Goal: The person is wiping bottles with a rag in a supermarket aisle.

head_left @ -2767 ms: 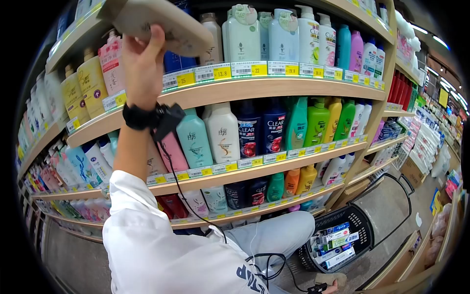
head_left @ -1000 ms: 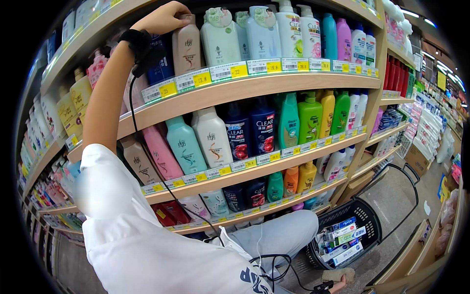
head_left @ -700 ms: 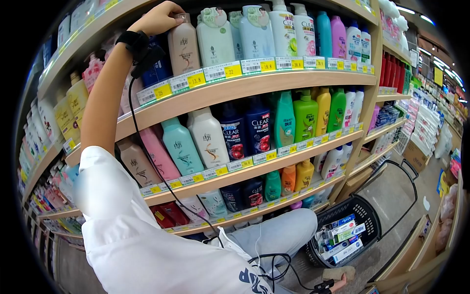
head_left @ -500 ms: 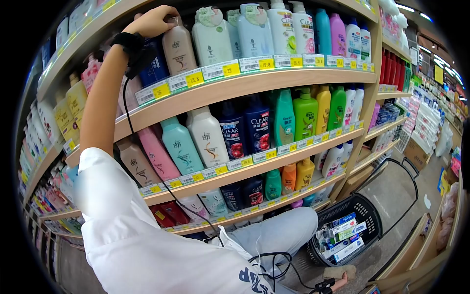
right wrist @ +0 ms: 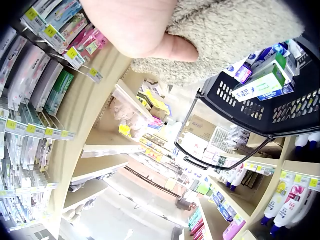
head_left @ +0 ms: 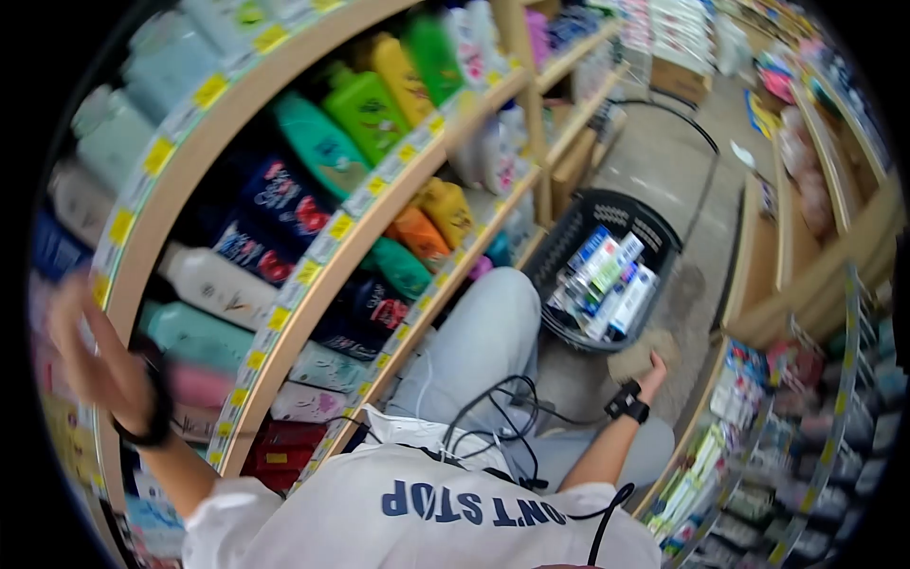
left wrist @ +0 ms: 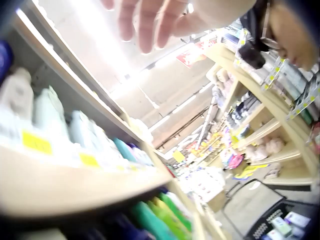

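My left hand (head_left: 90, 356) is off the bottles, blurred, in front of the left part of the shelves. Its fingers reach out loosely with nothing between them, as the left wrist view also shows. A beige bottle (head_left: 80, 201) stands on the upper shelf between a dark blue bottle (head_left: 59, 248) and a pale green one (head_left: 112, 142). Low beside the knee, my right hand (head_left: 652, 377) holds a fuzzy beige cloth (head_left: 633, 355). In the right wrist view the thumb presses along the cloth (right wrist: 235, 42), while the other fingers are hidden.
A black shopping basket (head_left: 664, 223) with several toothpaste boxes (head_left: 607, 275) sits on the floor by the knee, handle (head_left: 713, 175) extending behind. Curved shelves (head_left: 284, 332) of shampoo bottles line the left; racks (head_left: 758, 455) of packaged goods stand right. A black cable (head_left: 512, 398) loops over the lap.
My left hand has let go of the beige bottle's top on the upper shelf and drawn back. The head view has turned down and right; the right hand keeps the cloth.
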A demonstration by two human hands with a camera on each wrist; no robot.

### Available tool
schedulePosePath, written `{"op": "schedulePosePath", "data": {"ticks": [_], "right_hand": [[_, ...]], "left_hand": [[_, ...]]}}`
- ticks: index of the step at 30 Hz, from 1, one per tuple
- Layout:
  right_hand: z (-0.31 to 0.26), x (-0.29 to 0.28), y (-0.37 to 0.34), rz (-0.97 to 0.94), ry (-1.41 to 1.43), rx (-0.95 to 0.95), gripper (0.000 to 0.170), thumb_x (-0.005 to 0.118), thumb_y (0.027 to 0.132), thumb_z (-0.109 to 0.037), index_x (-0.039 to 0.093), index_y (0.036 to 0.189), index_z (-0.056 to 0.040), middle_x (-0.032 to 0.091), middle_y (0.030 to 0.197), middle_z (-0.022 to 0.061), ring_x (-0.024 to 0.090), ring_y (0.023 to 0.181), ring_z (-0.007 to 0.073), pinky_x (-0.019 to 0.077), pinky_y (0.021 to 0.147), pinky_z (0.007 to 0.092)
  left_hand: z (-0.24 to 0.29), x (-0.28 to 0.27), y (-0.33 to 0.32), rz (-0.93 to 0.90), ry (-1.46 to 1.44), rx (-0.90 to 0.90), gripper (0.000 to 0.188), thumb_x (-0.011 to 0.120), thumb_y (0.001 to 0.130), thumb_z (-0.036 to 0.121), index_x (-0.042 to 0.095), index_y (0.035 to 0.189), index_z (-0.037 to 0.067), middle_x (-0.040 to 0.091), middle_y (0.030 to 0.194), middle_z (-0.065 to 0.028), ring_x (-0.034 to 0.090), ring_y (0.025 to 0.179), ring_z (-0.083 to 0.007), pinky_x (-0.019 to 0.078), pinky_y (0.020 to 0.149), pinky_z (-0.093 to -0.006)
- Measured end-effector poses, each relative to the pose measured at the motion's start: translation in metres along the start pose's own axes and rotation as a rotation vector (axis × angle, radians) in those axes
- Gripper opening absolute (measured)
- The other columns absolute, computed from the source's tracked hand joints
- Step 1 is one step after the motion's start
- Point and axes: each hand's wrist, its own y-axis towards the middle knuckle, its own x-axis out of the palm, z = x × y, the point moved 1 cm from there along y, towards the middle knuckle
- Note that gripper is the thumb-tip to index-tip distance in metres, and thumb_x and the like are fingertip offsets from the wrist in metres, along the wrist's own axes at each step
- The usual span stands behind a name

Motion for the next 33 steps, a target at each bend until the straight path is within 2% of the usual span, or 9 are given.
{"op": "schedulePosePath", "data": {"ticks": [2,6,8,10,15,21,25,29,33], "right_hand": [[-0.004,0.009,-0.008,0.042,0.047,0.028,0.031,0.050,0.077,-0.013,0.056,0.105,0.0001,0.060,0.101,0.0125,0.059,0.092,0.0283,0.0474,0.083,0.0398],[-0.008,0.010,-0.006,0.037,0.083,0.059,0.032,0.050,0.077,-0.015,0.055,0.106,-0.0004,0.060,0.102,0.0133,0.059,0.090,0.0292,0.0471,0.083,0.0417],[-0.010,0.008,-0.011,0.053,0.102,0.037,0.031,0.052,0.076,-0.013,0.055,0.105,-0.0008,0.059,0.102,0.0129,0.059,0.090,0.0290,0.0482,0.080,0.0414],[-0.014,0.010,-0.013,0.082,0.111,0.014,0.031,0.053,0.076,-0.012,0.055,0.105,-0.0009,0.059,0.101,0.0124,0.059,0.089,0.0287,0.0489,0.079,0.0410],[-0.030,0.024,-0.039,0.144,-0.020,-0.229,0.034,0.061,0.073,-0.003,0.054,0.105,0.0034,0.058,0.101,0.0128,0.060,0.087,0.0241,0.0498,0.073,0.0344],[-0.024,0.031,-0.037,0.298,-0.325,-0.323,0.036,0.063,0.073,-0.004,0.052,0.107,0.0053,0.058,0.103,0.0137,0.058,0.090,0.0220,0.0474,0.076,0.0325],[-0.006,0.035,-0.023,0.180,-0.563,-0.342,0.027,0.066,0.072,-0.007,0.059,0.097,0.0025,0.062,0.095,0.0097,0.059,0.085,0.0208,0.0457,0.074,0.0307],[0.025,0.025,0.005,0.285,-0.955,-0.355,0.023,0.062,0.071,-0.005,0.063,0.093,-0.0007,0.065,0.088,0.0127,0.062,0.080,0.0229,0.0462,0.073,0.0308],[0.060,0.013,0.035,0.265,-1.415,-0.547,0.033,0.058,0.065,-0.002,0.063,0.097,-0.0033,0.060,0.085,0.0184,0.051,0.093,0.0375,0.0414,0.082,0.0393]], "left_hand": [[0.060,0.015,-0.030,-0.259,-0.397,0.309,0.017,0.050,0.077,0.009,0.057,0.085,-0.005,0.058,0.076,-0.0158,0.054,0.071,-0.0293,0.0409,0.071,-0.0427],[0.144,0.090,-0.106,-0.741,-0.761,-0.108,0.013,0.059,0.072,0.002,0.060,0.085,0.002,0.058,0.076,-0.0125,0.053,0.071,-0.0293,0.0398,0.066,-0.0366],[0.179,0.122,-0.141,-0.924,-0.898,-0.041,0.013,0.059,0.074,0.008,0.060,0.086,0.003,0.059,0.078,-0.0118,0.056,0.077,-0.0287,0.0403,0.067,-0.0375],[0.206,0.140,-0.166,-1.114,-0.929,0.119,0.025,0.058,0.077,0.016,0.057,0.099,0.006,0.058,0.090,-0.0108,0.055,0.086,-0.0287,0.0416,0.071,-0.0393],[0.253,0.174,-0.198,-1.431,-0.942,0.173,0.052,0.058,0.079,0.031,0.042,0.126,0.014,0.050,0.110,-0.0216,0.053,0.094,-0.0384,0.0440,0.080,-0.0423],[0.276,0.216,-0.209,-1.467,-1.047,0.198,0.060,0.055,0.080,0.036,0.032,0.134,0.022,0.048,0.112,-0.0266,0.054,0.091,-0.0421,0.0450,0.079,-0.0446],[0.301,0.235,-0.219,-1.328,-1.164,0.186,0.060,0.055,0.081,0.039,0.032,0.134,0.024,0.052,0.104,-0.0257,0.056,0.087,-0.0411,0.0459,0.076,-0.0447],[0.324,0.261,-0.213,-1.476,-1.281,0.222,0.060,0.056,0.080,0.042,0.035,0.133,0.023,0.058,0.095,-0.0232,0.059,0.083,-0.0362,0.0470,0.072,-0.0403],[0.339,0.312,-0.226,-1.778,-1.403,-0.122,0.056,0.055,0.081,0.039,0.037,0.131,0.021,0.063,0.080,-0.0165,0.062,0.079,-0.0331,0.0474,0.071,-0.0397]]}}
